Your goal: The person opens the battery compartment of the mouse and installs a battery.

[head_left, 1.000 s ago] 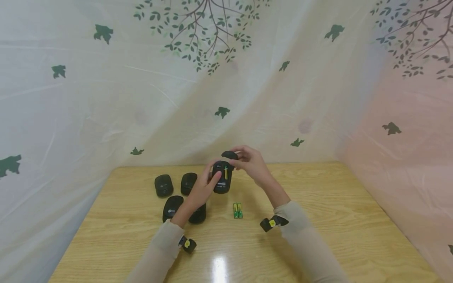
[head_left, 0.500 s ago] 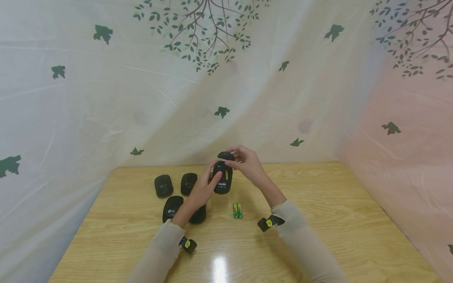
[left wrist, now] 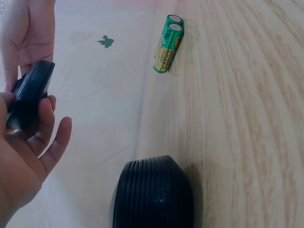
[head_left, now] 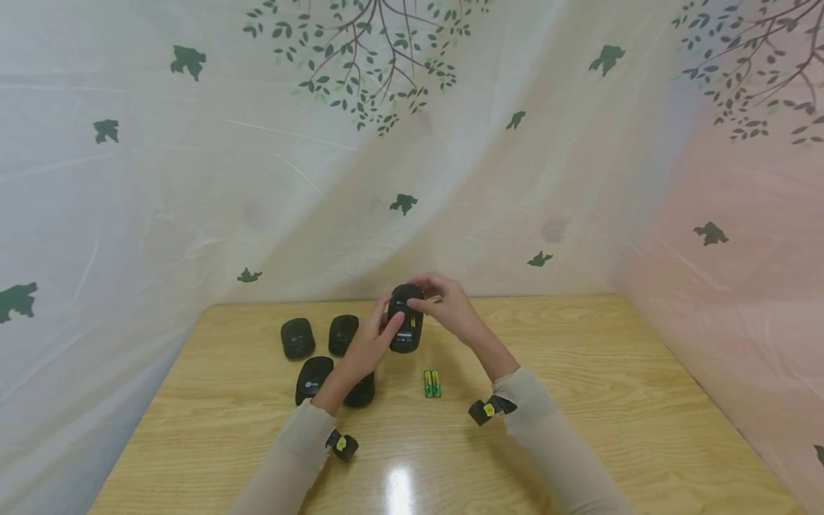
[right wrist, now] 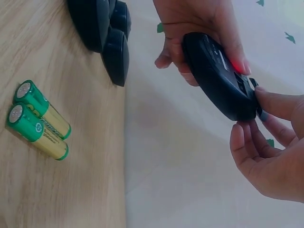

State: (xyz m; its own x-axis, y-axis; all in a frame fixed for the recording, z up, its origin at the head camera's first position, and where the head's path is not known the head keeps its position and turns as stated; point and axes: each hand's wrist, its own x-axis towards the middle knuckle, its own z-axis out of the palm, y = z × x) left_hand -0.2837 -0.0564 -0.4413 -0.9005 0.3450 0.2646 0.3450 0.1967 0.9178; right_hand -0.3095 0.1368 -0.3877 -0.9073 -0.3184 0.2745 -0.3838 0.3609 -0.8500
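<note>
My left hand [head_left: 368, 343] grips a black computer mouse [head_left: 405, 342], its underside facing the head camera. A battery shows in the open slot of the underside, partly covered by my right thumb. My right hand [head_left: 453, 309] pinches the mouse's curved black cover [head_left: 405, 291] right at the far end of the body. In the right wrist view the fingertips of the right hand [right wrist: 275, 128] close round that end of the mouse [right wrist: 216, 78], and a red glow falls on the left thumb [right wrist: 242, 65]. The cover is mostly hidden there by fingers.
Two green-and-gold batteries [head_left: 433, 383] lie side by side on the wooden table [head_left: 547, 429], right of the mouse. Several more black mice, one of them [head_left: 298, 338] at the far left, rest near my left forearm. A patterned cloth [head_left: 450, 179] hangs behind the table.
My right hand has brought the cover left and down onto the far end of the mouse, narrowing the gap between them. The left hand and mouse have hardly moved.
</note>
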